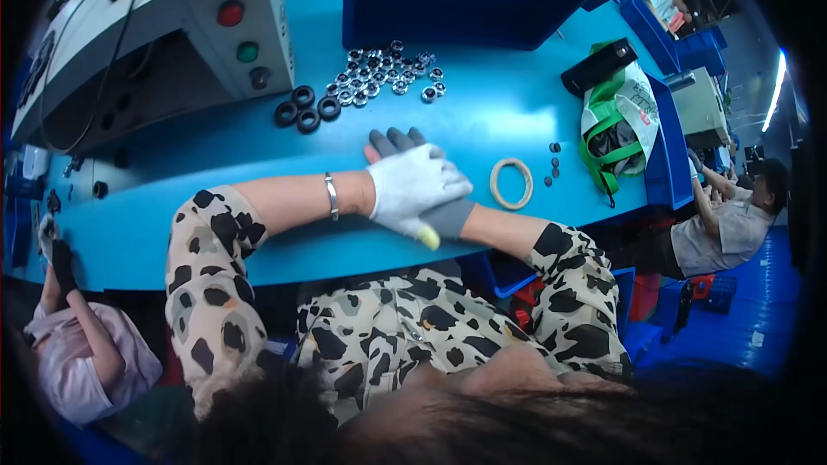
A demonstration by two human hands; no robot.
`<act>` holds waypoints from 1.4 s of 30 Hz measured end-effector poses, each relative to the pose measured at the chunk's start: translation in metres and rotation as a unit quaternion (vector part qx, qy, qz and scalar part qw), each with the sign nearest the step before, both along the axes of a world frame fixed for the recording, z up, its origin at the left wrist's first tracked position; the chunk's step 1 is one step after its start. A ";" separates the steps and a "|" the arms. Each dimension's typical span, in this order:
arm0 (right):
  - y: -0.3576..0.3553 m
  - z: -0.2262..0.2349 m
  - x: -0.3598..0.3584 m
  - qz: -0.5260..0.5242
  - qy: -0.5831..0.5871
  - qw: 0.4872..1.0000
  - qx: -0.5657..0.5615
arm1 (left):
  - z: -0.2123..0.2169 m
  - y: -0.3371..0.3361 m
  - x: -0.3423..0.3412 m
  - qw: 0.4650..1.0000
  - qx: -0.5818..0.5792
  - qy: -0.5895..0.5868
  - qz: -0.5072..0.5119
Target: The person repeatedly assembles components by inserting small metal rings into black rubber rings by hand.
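My left hand (409,182), in a white glove with a yellow thumb tip, lies across the back of my right hand (450,217). Its thumb is spread away from the other fingers, and nothing shows in it. The right hand wears a grey glove and rests on the blue table (327,245), fingers stretched out past the left hand; its middle is hidden. Right of both hands lies a roll of tape (512,184). Beyond them sit several black rings (307,120) and a cluster of shiny metal rings (370,79), untouched.
A pale machine (207,43) with red and green buttons stands at the left. A dark blue bin (465,0) is at the back. On the right are small black discs (555,164), a green and white bag (633,112) and a black bottle (599,67). Other people sit on both sides.
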State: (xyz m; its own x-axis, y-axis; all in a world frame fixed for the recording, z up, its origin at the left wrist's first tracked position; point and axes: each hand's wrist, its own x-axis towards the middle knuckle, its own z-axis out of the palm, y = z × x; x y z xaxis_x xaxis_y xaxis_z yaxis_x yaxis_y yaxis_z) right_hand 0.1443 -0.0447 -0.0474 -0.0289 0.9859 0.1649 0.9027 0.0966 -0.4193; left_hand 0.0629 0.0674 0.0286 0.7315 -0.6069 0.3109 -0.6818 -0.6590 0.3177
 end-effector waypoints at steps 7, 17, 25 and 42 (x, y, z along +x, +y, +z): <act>-0.054 0.077 0.018 -0.106 0.246 0.963 0.036 | -0.007 0.010 -0.045 0.923 -0.264 -0.148 0.238; -0.126 0.077 -0.005 -0.239 0.329 0.914 0.003 | -0.044 0.011 -0.102 0.792 -0.482 0.018 0.374; -0.096 0.060 -0.018 -0.205 0.159 0.962 0.087 | -0.030 -0.024 -0.077 0.840 -0.392 0.077 0.367; -0.095 0.060 -0.016 -0.239 0.349 0.902 0.086 | -0.031 -0.031 -0.059 0.786 -0.459 0.187 0.370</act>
